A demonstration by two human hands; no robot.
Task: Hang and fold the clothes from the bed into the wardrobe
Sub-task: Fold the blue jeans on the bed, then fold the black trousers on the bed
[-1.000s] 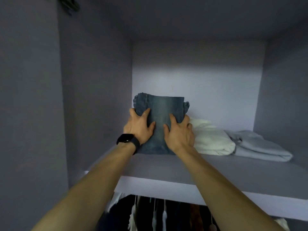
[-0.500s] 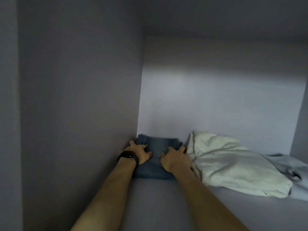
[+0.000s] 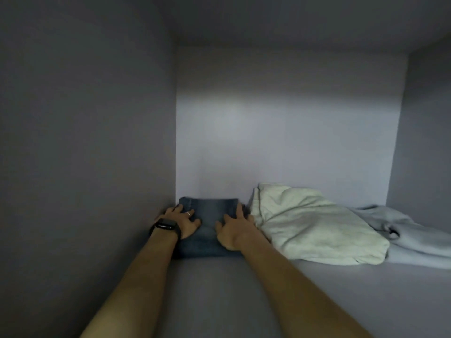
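folded jeans [image 3: 210, 215] sit in the back left corner of the shelf [image 3: 219, 301], tight to the side wall [image 3: 97, 142]; left hand [image 3: 181, 222] and right hand [image 3: 234, 230] press flat on them, grips wide, fingers spread; cream garment [image 3: 312, 223] crowds the right edge, seemingly touching, pale grey garment [image 3: 415, 235] beyond

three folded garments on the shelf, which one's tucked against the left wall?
The blue denim one, in the back-left corner, under the left hand and right hand. The cream garment and pale grey garment lie to its right.
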